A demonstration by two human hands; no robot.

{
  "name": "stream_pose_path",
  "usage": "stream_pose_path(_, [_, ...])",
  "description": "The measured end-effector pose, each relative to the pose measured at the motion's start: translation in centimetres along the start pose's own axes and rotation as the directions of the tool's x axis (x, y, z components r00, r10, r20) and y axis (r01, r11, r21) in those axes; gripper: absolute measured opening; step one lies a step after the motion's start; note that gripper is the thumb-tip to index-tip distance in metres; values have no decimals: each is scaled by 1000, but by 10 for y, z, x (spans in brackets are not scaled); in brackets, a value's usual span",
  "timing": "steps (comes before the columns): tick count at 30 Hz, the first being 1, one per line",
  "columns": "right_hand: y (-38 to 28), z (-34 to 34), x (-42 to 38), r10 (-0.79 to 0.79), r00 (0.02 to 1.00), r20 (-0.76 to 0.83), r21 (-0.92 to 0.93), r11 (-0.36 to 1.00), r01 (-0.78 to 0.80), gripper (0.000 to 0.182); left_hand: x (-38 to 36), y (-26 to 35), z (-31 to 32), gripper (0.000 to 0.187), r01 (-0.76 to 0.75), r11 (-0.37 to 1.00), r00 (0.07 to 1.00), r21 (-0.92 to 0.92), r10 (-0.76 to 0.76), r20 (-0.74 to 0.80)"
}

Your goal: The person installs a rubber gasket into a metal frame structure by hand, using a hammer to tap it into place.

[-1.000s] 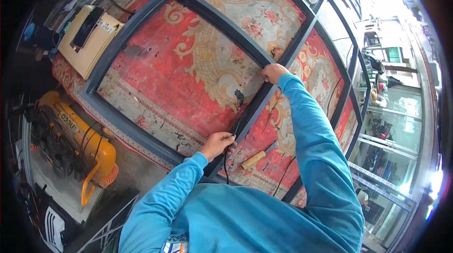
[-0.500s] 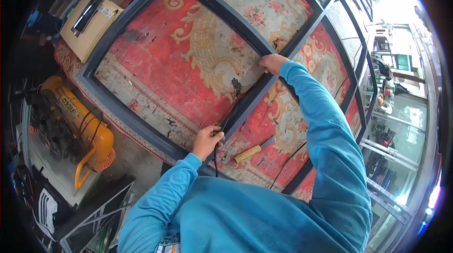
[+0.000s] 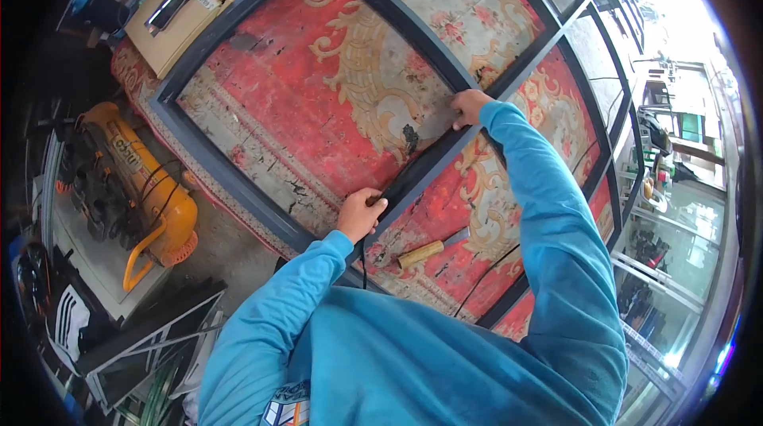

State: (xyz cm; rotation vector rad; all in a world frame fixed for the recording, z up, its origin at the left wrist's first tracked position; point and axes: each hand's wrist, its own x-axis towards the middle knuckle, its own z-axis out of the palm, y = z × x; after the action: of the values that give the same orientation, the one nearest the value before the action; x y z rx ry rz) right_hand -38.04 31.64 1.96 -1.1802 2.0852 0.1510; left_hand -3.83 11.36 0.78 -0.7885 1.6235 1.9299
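Note:
My left hand (image 3: 362, 213) is closed, its thumb and fingers pinching a thin black strip (image 3: 407, 175) beside a bar of the dark grey frame (image 3: 238, 187). A loose tail of the strip hangs below this hand, towards my body. Between my two hands the strip runs along the bar's inner side. Farther up that bar, my right hand (image 3: 470, 108) curls its fingers over the frame near where two bars meet; its fingertips are partly hidden. A tool with a wooden handle (image 3: 421, 253) and a flat metal blade lies close by, right of my left hand.
Under the frame spreads a worn red patterned carpet (image 3: 278, 92). A cream box (image 3: 171, 25) stands at the upper left. A yellow machine (image 3: 159, 195) is on the left, above metal profiles (image 3: 151, 354). Glass-fronted shelving (image 3: 675, 243) lines the right.
My left hand has slid slightly up along the bar. The right hand stays at nearly the same spot on the frame. The whole view has shifted a little.

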Motion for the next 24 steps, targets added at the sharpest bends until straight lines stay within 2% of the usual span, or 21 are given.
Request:
stream_pose_path(2, [0, 9, 8, 28, 997, 69, -48, 999, -25, 34, 7, 1, 2, 30, -26, 1000, 1000, -9, 26, -7])
stream_pose_path(4, [0, 25, 9, 8, 1000, -26, -174, 985, -12, 36, 13, 0, 5, 30, -11, 1000, 1000, -5, 11, 0])
stream_pose_path(8, [-10, 30, -1, 30, 999, -23, -272, 962, -35, 40, 16, 2, 13, 30, -31, 997, 999, -69, 30, -25])
stream_pose_path(10, [-11, 18, -3, 8, 996, -91, -132, 991, -20, 41, 20, 7, 18, 32, -81, 997, 993, 4, 81, -85])
stream_pose_path(11, [-12, 10, -3, 58, 998, -15, -52, 997, -59, 43, 26, 6, 19, 32, -79, 997, 992, -4, 79, -96])
stream_pose_path(12, [-16, 10, 0, 48, 999, -5, -49, 998, -48, 43, 33, 3, 21, 33, -147, 988, 982, 47, 152, -115])
stream_pose_path(13, [-20, 11, 2, 101, 994, 30, -58, 993, -99, 44, 38, 0, 23, 35, -211, 972, 967, 101, 223, -126])
stream_pose_path(14, [-21, 11, 4, 157, 986, 62, -72, 986, -152, 44, 42, 0, 24, 35, -203, 975, 968, 95, 214, -129])
stream_pose_path(16, [-25, 16, 4, 148, 987, 61, -134, 981, -138, 42, 49, 1, 27, 37, -243, 955, 948, 171, 271, -167])
stream_pose_path(18, [-26, 28, -2, 46, 998, -36, -186, 981, -52, 39, 50, 2, 25, 35, -238, 948, 951, 210, 271, -149])
stream_pose_path(21, [-33, 26, -6, 139, 990, -21, -175, 974, -140, 35, 45, 10, 26, 32, -287, 917, 944, 276, 320, -83])
stream_pose_path(22, [-33, 19, -9, 138, 990, -22, -182, 973, -139, 35, 41, 12, 26, 31, -268, 911, 953, 313, 298, -51])
stream_pose_path(24, [-35, 6, -10, 42, 999, 5, -95, 995, -42, 32, 39, 12, 23, 31, -240, 905, 963, 351, 268, -32])
